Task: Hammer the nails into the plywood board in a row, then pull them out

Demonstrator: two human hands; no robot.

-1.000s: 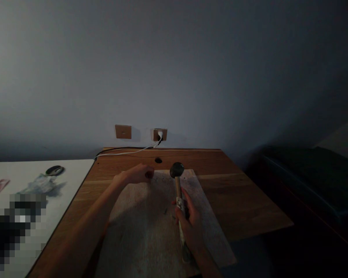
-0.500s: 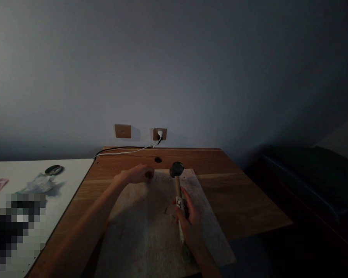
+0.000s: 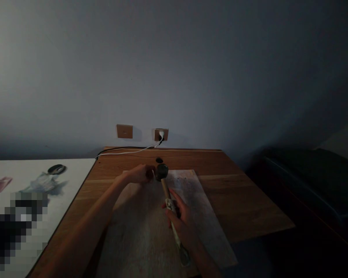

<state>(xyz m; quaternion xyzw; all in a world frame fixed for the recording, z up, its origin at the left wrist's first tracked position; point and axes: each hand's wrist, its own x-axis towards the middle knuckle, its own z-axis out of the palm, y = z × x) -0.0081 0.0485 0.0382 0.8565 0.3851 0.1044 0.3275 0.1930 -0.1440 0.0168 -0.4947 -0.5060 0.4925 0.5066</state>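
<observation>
My right hand [image 3: 181, 220] is wrapped around the handle of a mallet [image 3: 161, 172] with a dark, rounded head. Its wooden handle carries a pale patterned wrap near my fingers, and its butt end points back toward me. The mallet head sits over the far part of a pale, worn board [image 3: 145, 235], close beside my left hand [image 3: 140, 173]. Curled fingers on that left hand are at the board's far left edge; whatever they pinch, if anything, is too dark to make out. Whether the mallet head touches the board I cannot tell.
The board lies on a wooden desk [image 3: 249, 208] against the wall. Cables [image 3: 133, 152] run along the desk's back to a wall socket [image 3: 165, 134]. On the left, a white table [image 3: 81, 170] bears a roll of tape [image 3: 57, 169] and a crumpled plastic bag [image 3: 43, 183].
The mallet head has swung left, from the board's far middle to right beside my left hand. My right hand has shifted slightly left with it. My left hand stays nearly in place.
</observation>
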